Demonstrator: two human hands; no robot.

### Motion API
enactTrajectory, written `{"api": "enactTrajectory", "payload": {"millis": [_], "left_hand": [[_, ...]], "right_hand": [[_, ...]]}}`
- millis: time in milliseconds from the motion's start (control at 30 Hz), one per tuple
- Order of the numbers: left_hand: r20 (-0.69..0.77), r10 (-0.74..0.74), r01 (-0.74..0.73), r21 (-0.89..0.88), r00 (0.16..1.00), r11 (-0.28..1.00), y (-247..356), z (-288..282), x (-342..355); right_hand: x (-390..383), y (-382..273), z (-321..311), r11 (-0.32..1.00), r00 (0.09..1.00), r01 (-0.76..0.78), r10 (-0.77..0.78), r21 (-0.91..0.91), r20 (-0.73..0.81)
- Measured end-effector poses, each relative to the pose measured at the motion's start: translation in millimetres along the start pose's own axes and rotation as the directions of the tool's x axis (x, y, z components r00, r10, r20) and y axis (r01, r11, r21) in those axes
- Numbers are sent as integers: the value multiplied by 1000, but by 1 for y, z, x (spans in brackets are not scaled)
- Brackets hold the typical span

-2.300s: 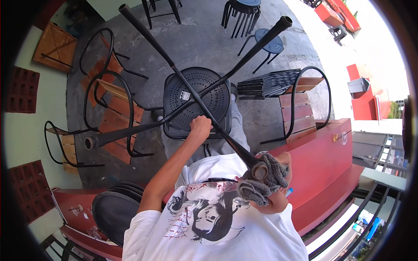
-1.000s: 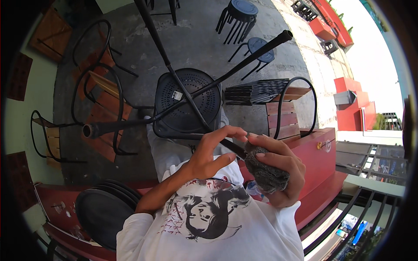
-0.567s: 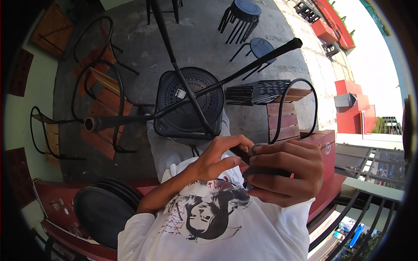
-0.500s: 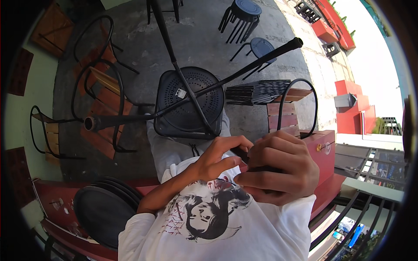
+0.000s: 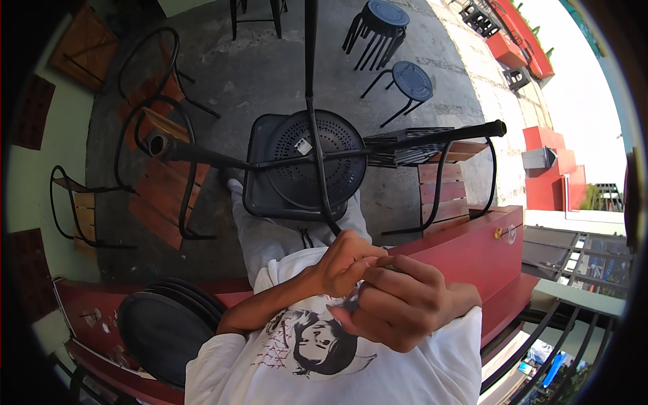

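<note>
An upturned black metal stool [image 5: 297,169] with a round perforated seat hangs in front of me, its legs spread toward the camera. One leg [image 5: 322,196] runs down to my hands. My left hand [image 5: 344,260] is curled over the end of that leg. Just below it, and touching it, my right hand [image 5: 398,307] is closed over a grey cloth [image 5: 352,302], of which only a small corner shows between the two hands. My white printed shirt [image 5: 317,351] fills the bottom of the view.
A red counter [image 5: 472,250] runs past my right side, with a railing [image 5: 540,337] below it. A stack of round black tops [image 5: 162,331] lies at lower left. Wood-slat chairs [image 5: 162,196] stand at left, a slatted chair [image 5: 439,182] at right, and black stools [image 5: 388,27] at the top.
The stool has turned, so its legs point differently. My right hand with the cloth has come up to the left hand, and the cloth is now mostly hidden.
</note>
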State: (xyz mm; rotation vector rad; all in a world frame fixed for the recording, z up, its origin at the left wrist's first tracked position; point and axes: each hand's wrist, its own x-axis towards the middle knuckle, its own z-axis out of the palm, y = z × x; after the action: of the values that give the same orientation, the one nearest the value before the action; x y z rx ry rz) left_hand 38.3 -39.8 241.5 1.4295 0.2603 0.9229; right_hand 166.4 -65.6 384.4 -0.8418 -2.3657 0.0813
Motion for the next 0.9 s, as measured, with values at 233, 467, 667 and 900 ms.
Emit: {"api": "enactTrajectory", "payload": {"millis": [233,467,667,900], "left_hand": [[-268,259,-175,301,928,937,-38,15,-55],[-338,579,-21,852,742,524,-31,34,-55],[-332,760,0,916,559,400,-53,32,-40],[-310,738,-102,885,599,455,-52,23,-41]], "right_hand": [[40,24,17,677,844,89,-440,731,306],[23,-25,19,999,992,-31,34,-26,125],[27,-21,31,991,996,-13,2,134,86],[35,38,38,386,958,7,-268,922,105]]}}
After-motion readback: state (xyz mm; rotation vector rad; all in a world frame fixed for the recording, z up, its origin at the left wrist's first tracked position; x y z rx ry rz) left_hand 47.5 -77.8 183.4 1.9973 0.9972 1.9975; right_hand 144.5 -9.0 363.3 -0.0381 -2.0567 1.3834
